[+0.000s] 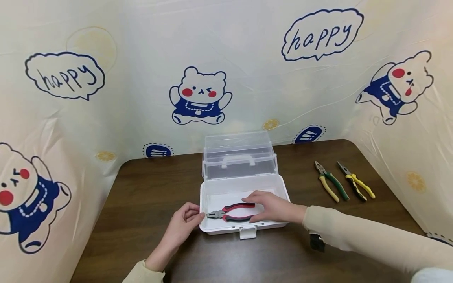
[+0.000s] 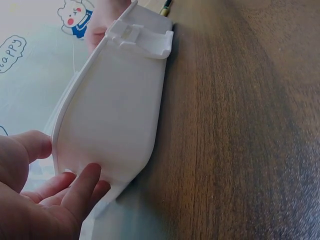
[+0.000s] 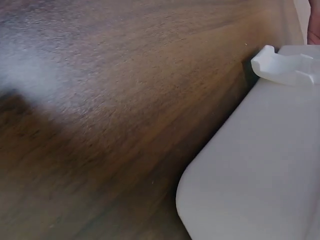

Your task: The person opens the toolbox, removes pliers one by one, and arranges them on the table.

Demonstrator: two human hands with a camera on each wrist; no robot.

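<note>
An open white toolbox [image 1: 244, 227] with a clear plastic lid [image 1: 240, 151] stands on the table. Combination pliers [image 1: 233, 217] with red and black handles lie level within its base, jaws pointing left. My right hand [image 1: 274, 206] holds the handle ends, thumb at the near handle and fingers at the far one. At the box's left front corner is my left hand [image 1: 182, 225]. Its thumb touches the rim, and its fingers rest against the outer wall [image 2: 107, 110], as the left wrist view shows. The right wrist view has the box's outside [image 3: 255, 160], not the pliers.
Pliers with cream and green handles [image 1: 332, 182] lie to the right of the box. Beside them are long-nose pliers [image 1: 355, 182] with yellow and black handles. A front latch [image 1: 247, 232] hangs outward from the box. Printed cloth [image 1: 247, 94] surrounds the brown table [image 1: 141, 188].
</note>
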